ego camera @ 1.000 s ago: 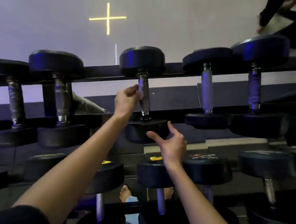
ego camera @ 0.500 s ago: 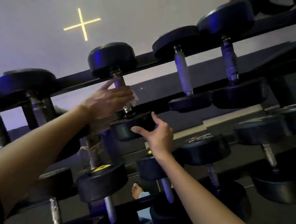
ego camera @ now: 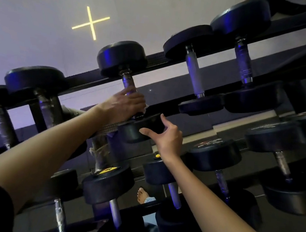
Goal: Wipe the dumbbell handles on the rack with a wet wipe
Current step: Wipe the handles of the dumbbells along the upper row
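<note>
A black dumbbell [ego camera: 121,58] lies on the rack's top shelf [ego camera: 155,58], its metal handle [ego camera: 128,81] running toward me. My left hand [ego camera: 124,105] wraps round the lower part of that handle, and a white edge of the wet wipe [ego camera: 144,109] peeks out under the fingers. My right hand [ego camera: 167,137] hovers at the dumbbell's near head [ego camera: 137,127], thumb and fingers spread, the fingertips by its rim. Whether they touch it I cannot tell.
More dumbbells line the top shelf on both sides, such as a pale-handled dumbbell [ego camera: 195,70] at right. Lower shelves hold several more, one with a yellow label [ego camera: 109,169]. A bare foot [ego camera: 142,195] shows below the rack. A yellow cross [ego camera: 90,23] glows on the wall.
My left hand slid down the handle from near the far head to its lower part and closed round it. The view tilted, and the right hand moved up to the near head.
</note>
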